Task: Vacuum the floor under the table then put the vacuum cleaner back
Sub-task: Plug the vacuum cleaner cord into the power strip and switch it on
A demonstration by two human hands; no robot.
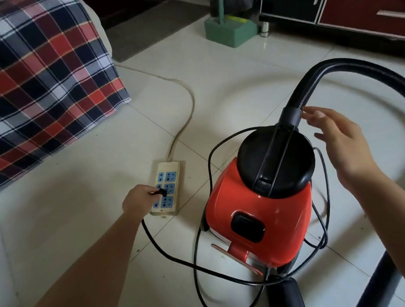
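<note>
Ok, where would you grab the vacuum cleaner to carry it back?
By the black handle running across the top of the vacuum cleaner, reaching down from above. It looks like a narrow bar on the centre line, so likely balanced. The right hand hovers open beside it.

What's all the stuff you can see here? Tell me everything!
vacuum cleaner: one, red and black, floor centre right
hose: one, black, arching right from its top
cord: one, black, looped around the vacuum cleaner
power strip: one, cream with blue sockets, floor centre
plug: one, black, at the power strip
cable: one, beige, from power strip toward upper left
checked cloth: one, red, navy, white, upper left
mat: one, grey, top centre
broom set: one, green, top centre
cabinet: one, dark red, top right
left hand: one, pinching the plug
right hand: one, open, beside the hose
</note>
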